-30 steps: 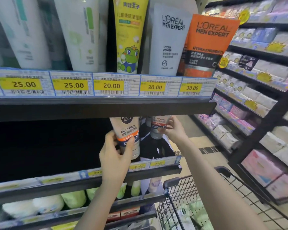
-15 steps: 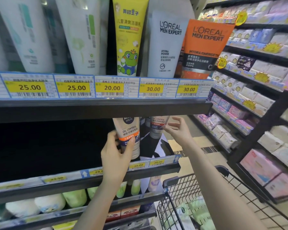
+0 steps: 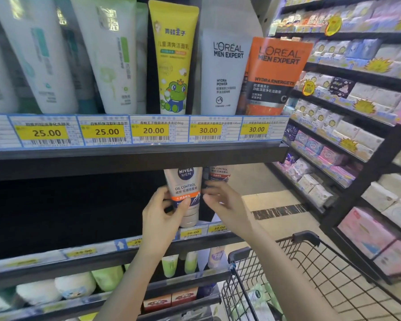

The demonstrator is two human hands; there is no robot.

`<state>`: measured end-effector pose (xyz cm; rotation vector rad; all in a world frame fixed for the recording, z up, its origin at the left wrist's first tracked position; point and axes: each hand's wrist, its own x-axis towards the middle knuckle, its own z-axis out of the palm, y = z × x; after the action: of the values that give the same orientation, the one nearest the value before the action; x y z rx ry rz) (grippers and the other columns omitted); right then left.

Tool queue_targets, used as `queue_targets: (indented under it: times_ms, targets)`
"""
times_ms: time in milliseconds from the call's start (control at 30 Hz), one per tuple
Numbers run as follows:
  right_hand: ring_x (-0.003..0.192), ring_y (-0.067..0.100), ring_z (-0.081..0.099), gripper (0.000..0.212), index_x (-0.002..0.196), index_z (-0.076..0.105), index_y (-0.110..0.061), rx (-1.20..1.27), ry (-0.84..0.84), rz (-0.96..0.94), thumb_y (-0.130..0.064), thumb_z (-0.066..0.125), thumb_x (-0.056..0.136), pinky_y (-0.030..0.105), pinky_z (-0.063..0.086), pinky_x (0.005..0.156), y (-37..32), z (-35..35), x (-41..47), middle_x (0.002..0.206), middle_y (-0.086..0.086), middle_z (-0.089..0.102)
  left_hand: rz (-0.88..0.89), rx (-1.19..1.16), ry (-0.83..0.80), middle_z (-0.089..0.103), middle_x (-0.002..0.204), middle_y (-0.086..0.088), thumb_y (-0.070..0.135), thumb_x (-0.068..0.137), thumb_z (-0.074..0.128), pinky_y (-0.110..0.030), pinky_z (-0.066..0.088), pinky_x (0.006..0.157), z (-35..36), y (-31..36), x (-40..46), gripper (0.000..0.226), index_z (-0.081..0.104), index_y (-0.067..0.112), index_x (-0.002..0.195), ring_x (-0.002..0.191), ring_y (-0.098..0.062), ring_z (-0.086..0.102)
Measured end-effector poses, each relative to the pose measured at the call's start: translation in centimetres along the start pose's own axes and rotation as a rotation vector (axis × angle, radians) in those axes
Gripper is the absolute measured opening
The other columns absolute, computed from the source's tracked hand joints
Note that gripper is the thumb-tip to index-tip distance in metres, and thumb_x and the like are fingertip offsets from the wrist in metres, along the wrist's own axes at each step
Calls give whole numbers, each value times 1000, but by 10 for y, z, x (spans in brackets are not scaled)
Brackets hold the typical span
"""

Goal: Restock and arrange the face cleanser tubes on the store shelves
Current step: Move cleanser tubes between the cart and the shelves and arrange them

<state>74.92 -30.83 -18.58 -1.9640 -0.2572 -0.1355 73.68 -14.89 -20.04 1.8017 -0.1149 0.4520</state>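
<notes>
Your left hand (image 3: 163, 213) grips the cleanser tube (image 3: 185, 195), standing upright on the middle shelf (image 3: 79, 260) just under the upper shelf (image 3: 134, 156). Your right hand (image 3: 222, 201) hovers at the tube's three o'clock, fingers loosely spread, holding nothing. A second tube (image 3: 219, 174) stands behind, at one o'clock. The cart (image 3: 310, 274) sits at five o'clock.

- A beige Nivea Men oil-control tube (image 3: 185, 193) stands cap-down at the front of the middle shelf, its top hidden by the shelf above.
- A second oil-control tube (image 3: 218, 174) stands just beside it, mostly hidden.
</notes>
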Motion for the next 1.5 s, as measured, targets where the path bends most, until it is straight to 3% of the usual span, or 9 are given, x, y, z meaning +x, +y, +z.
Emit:
queue_targets:
  times_ms: [167, 433, 533, 667, 733, 833, 1033, 1300, 1500]
  targets:
    - [99, -2, 62, 26, 117, 53, -12, 135, -100, -10, -6, 55, 92, 14, 48, 85, -1, 15, 3, 108, -6, 64, 4, -38, -16, 59, 90, 21, 12, 79, 71, 4, 40, 71, -2, 2, 2, 32, 54, 25, 101, 82, 22, 55]
    - [98, 6, 62, 22, 109, 54, -22, 177, -56, 0, -8, 55, 92, 20, 52, 85, 1, 18, 2, 105, -5, 65, -28, -48, -82, 59, 95, 18, 17, 82, 68, 0, 44, 72, -7, 0, 3, 35, 50, 23, 112, 83, 14, 59]
    - [96, 3, 62, 22, 104, 54, -26, 202, -8, 13, -8, 56, 91, 17, 51, 84, 2, 19, 1, 102, -10, 64, 41, 145, -68, 58, 100, 14, 17, 86, 63, -5, 45, 72, -16, -2, -1, 32, 54, 16, 117, 87, 6, 58]
    - [92, 1, 60, 18, 100, 53, -26, 222, 52, 75, -10, 55, 92, 17, 51, 82, 1, 19, 6, 98, -16, 61, 372, 751, 26, 68, 93, -1, 19, 82, 67, -27, 52, 59, -33, -18, -18, 23, 65, 11, 104, 78, -15, 68]
    - [90, -1, 57, 18, 108, 50, -19, 158, 43, 68, -11, 55, 93, 11, 49, 78, 0, 18, 13, 99, -15, 58, 446, 869, 65, 69, 90, -2, 29, 90, 50, -41, 54, 73, -39, -31, -30, 26, 68, 12, 97, 82, -21, 68]
    - [93, -4, 53, 28, 123, 45, -8, 66, 10, 62, -10, 51, 95, -3, 41, 69, -4, 18, 28, 109, -11, 54, 449, 965, 110, 69, 92, 1, 41, 99, 20, -52, 36, 94, -45, -48, -43, 58, 71, 15, 93, 93, -21, 66]
    - [125, 20, 48, 34, 129, 39, -7, -23, -4, 124, -10, 48, 96, 17, 36, 91, 7, 21, 48, 135, 5, 51, 486, 1061, 87, 69, 88, 2, 37, 95, 32, -47, 34, 95, -48, -60, -53, 45, 71, 16, 97, 84, -21, 65]
    - [126, 25, 46, 36, 130, 40, -10, -145, 61, 155, -14, 50, 96, 35, 38, 102, 20, 27, 56, 136, 6, 50, 479, 1084, 133, 67, 87, 2, 36, 89, 40, -48, 33, 97, -44, -62, -56, 38, 71, 15, 100, 83, -21, 63]
    - [111, 21, 55, 27, 119, 48, -4, -135, 74, 147, -11, 53, 94, 26, 41, 92, 20, 30, 58, 119, 8, 59, 491, 1074, 171, 66, 85, 2, 32, 90, 39, -46, 33, 96, -42, -64, -56, 37, 70, 15, 99, 78, -21, 63]
